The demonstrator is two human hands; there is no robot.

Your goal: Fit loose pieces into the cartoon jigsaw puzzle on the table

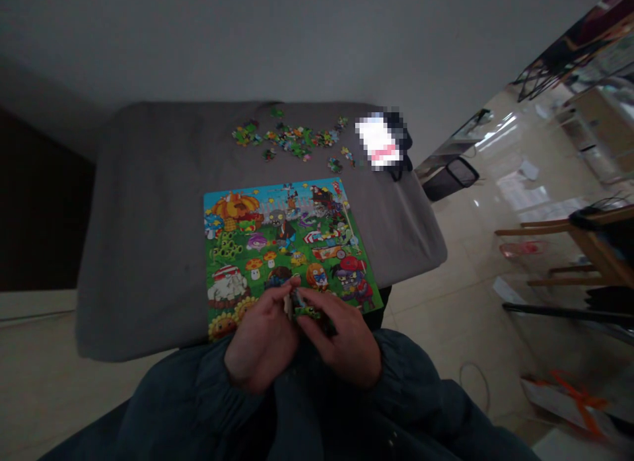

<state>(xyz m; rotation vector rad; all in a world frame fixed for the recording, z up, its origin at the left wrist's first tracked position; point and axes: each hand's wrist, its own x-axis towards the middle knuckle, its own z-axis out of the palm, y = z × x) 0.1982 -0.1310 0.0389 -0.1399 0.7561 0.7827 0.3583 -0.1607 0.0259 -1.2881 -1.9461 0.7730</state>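
Both hands, left hand [260, 345] and right hand [344, 342], pinch a puzzle piece [303, 310] (fingers clamped) over the jigsaw board's [232, 249] near edge; loose pieces [292, 139] lie far.

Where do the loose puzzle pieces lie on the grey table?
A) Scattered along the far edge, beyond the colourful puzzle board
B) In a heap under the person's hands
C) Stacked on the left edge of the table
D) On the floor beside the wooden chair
A: the loose puzzle pieces are spread near the far edge of the grey table, beyond the puzzle board.
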